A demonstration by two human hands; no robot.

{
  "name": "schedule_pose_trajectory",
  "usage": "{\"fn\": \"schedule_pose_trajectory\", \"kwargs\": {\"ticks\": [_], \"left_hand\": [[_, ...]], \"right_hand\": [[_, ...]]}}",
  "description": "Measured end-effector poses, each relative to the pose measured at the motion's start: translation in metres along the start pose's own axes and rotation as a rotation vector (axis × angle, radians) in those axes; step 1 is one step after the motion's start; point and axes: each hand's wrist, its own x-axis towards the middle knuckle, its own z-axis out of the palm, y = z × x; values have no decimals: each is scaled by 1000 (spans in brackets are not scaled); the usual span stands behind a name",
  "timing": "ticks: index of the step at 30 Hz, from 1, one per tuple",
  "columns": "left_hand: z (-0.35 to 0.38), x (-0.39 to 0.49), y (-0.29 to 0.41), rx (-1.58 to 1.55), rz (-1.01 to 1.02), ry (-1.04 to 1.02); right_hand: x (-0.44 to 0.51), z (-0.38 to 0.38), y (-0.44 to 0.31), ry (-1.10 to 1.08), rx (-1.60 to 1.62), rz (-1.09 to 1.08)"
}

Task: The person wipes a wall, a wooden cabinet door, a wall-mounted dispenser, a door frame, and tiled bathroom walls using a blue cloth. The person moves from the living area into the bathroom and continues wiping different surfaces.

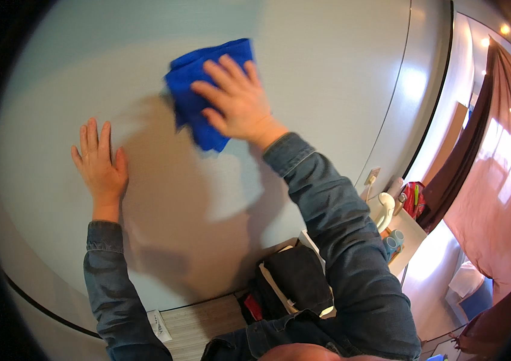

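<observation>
A folded blue cloth (188,85) lies against a pale, smooth wall panel (327,76). Spread over that cloth, my right hand (239,101) presses it flat to the panel, and the cloth's lower corners hang loose below the palm. To the left and a little lower, my left hand (99,169) rests palm-down on the bare panel, fingers pointing up and thumb apart. It holds nothing. Both arms are in dark denim sleeves, and their shadows fall across the panel.
Below stands a black fabric bag (298,275). On the right, a small white table (411,239) bears a white appliance (386,210) and light-blue mugs (391,243), beneath a wall socket (373,175) with a plug. Pinkish curtains (485,180) hang farther right. A paper slip (159,325) lies below left.
</observation>
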Motion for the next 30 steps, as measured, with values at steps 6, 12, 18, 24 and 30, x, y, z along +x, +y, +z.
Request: {"fn": "schedule_pose_trajectory", "kwargs": {"ticks": [6, 12, 18, 24, 30], "left_hand": [[8, -2, -9, 10, 29, 31], [12, -6, -17, 58, 38, 21], [8, -2, -20, 58, 91, 30], [5, 2, -23, 57, 142, 34], [6, 1, -23, 64, 171, 42]], "right_hand": [[-48, -50, 93, 74, -206, 234], [-116, -91, 182, 84, -316, 449], [-182, -135, 268, 132, -319, 661], [-281, -146, 277, 187, -363, 863], [-400, -121, 206, 212, -363, 1023]]}}
